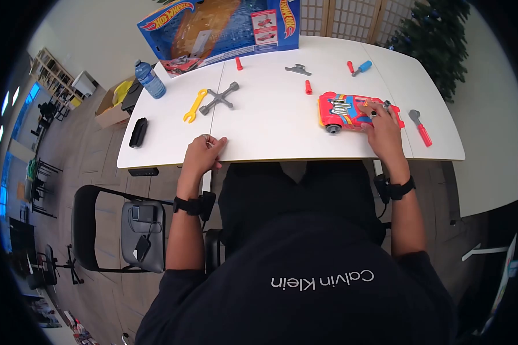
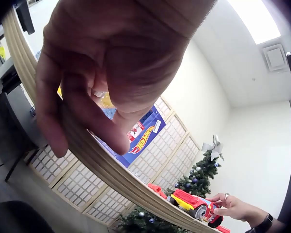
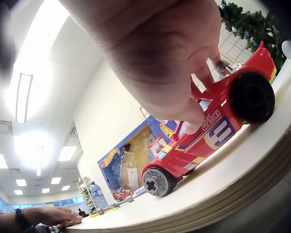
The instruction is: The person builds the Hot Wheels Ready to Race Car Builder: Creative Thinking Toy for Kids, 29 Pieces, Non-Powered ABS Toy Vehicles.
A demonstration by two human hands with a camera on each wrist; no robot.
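On the right of the table stands a red toy car (image 1: 332, 108) with blue and yellow stripes. My right hand (image 1: 384, 133) grips it from above at the rear, thumb against the near side and fingers over the roof. In the right wrist view the side bears a number 3; the front wheel (image 3: 158, 182) has a grey hub, while the rear wheel (image 3: 252, 97) is plain black. My left hand (image 1: 204, 154) rests at the table's front edge, fingers loosely curled and holding nothing. A yellow wrench (image 1: 194, 107) and a grey cross-shaped wrench (image 1: 220, 99) lie beyond it.
A Hot Wheels box (image 1: 213, 31) stands at the back, a water bottle (image 1: 150, 79) at its left. Small red pieces (image 1: 308, 87), a grey part (image 1: 298, 69) and a blue-handled tool (image 1: 362, 68) lie around. Right of the car is a red-handled tool (image 1: 421, 129); far left, a black case (image 1: 138, 132).
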